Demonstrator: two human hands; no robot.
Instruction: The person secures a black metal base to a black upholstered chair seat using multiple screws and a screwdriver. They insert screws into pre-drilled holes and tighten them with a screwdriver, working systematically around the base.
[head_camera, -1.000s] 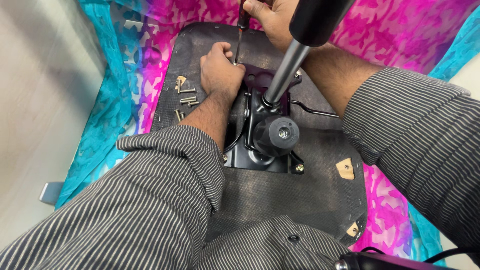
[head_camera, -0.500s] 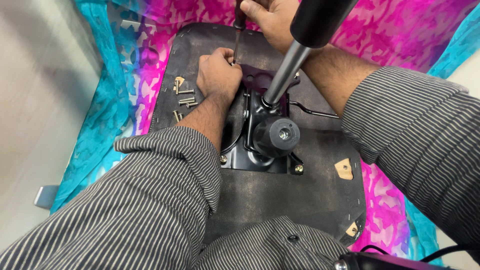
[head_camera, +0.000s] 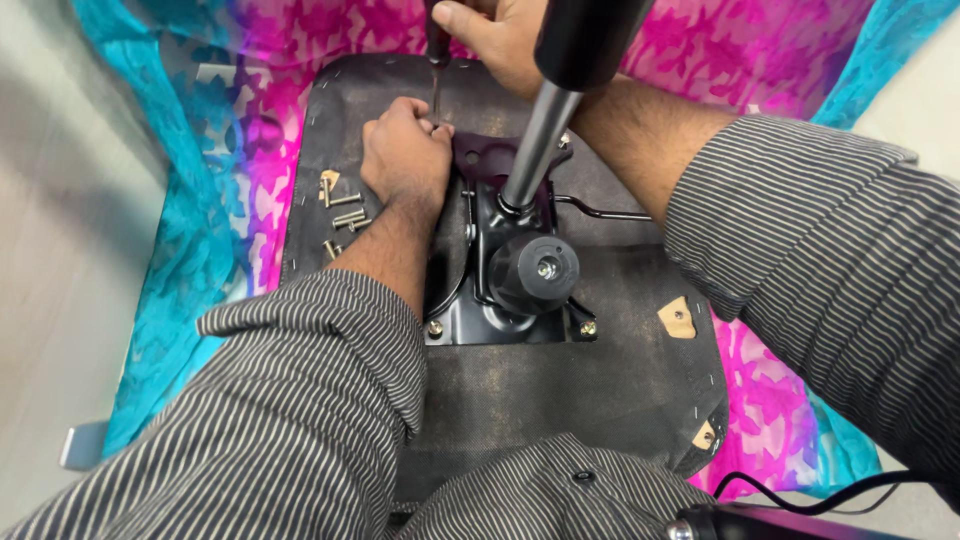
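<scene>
1. Left hand (head_camera: 405, 150) is curled into a loose fist and planted knuckles-up on the black seat underside (head_camera: 560, 400), just left of the metal mechanism plate (head_camera: 455, 310). Fingers are bunched together around the lower end of the screwdriver shaft (head_camera: 437, 100), so it's pinching or steadying the tip right at the far left corner of the plate.
2. Left forearm runs from the near left straight up to that fist, striped sleeve (head_camera: 300, 400) pushed back off the wrist.
3. Right hand (head_camera: 495, 35) is at the far edge of the view, partly cut off. It's wrapped shut around the dark screwdriver handle (head_camera: 437, 30), shaft pointing down toward the left hand. Thumb sits on the left side of the handle.
4. Right forearm comes in from the right and crosses behind the silver gas cylinder (head_camera: 535, 140), which sticks up toward the camera out of the plate, with a black blurry end at the top.
5. Black round knob (head_camera: 533, 272) sits on the plate, just near of the cylinder base.
6. Loose bolts (head_camera: 345, 215) lie on the seat underside just left of the left wrist, not touching it.
7. A pink and blue patterned cloth (head_camera: 220, 170) is spread beneath the seat.
</scene>
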